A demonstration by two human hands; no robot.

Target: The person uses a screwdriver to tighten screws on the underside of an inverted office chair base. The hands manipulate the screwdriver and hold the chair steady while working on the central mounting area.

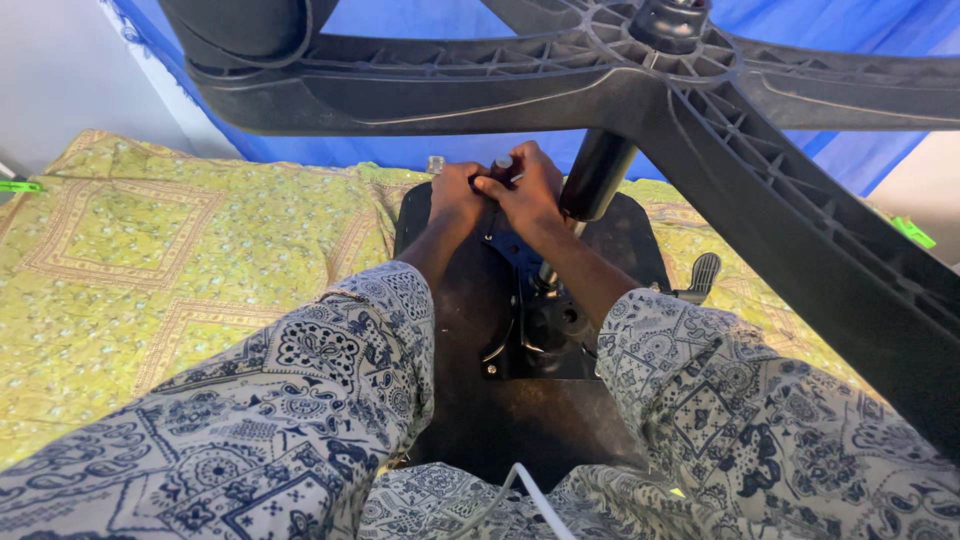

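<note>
Yellow-green quilted cloth with a fine floral print and tan diamond borders (150, 260) covers the surface across the left and middle of the frame; a wrinkled blue tarp (420, 150) hangs behind it at top centre, beside a pale wall at upper left.

Upside-down office chair at centre frame. Its black, flat, matte seat underside (470, 330) lies on the cloth. A dark metal mechanism plate with bolt holes and curved slots (535, 340) sits on it, and a glossy black gas cylinder (595, 175) rises from there to the ribbed black plastic star base (700, 100) spanning the top and right of the frame (ribs moulded in triangles). A small black lever paddle (703, 272) juts out at right.

Left hand (457, 197) and right hand (530, 190) meet at the far edge of the seat, both closed around a small dark-tipped object (503, 165); what it is cannot be told. Sleeves are grey-white paisley cotton (300, 400).
</note>
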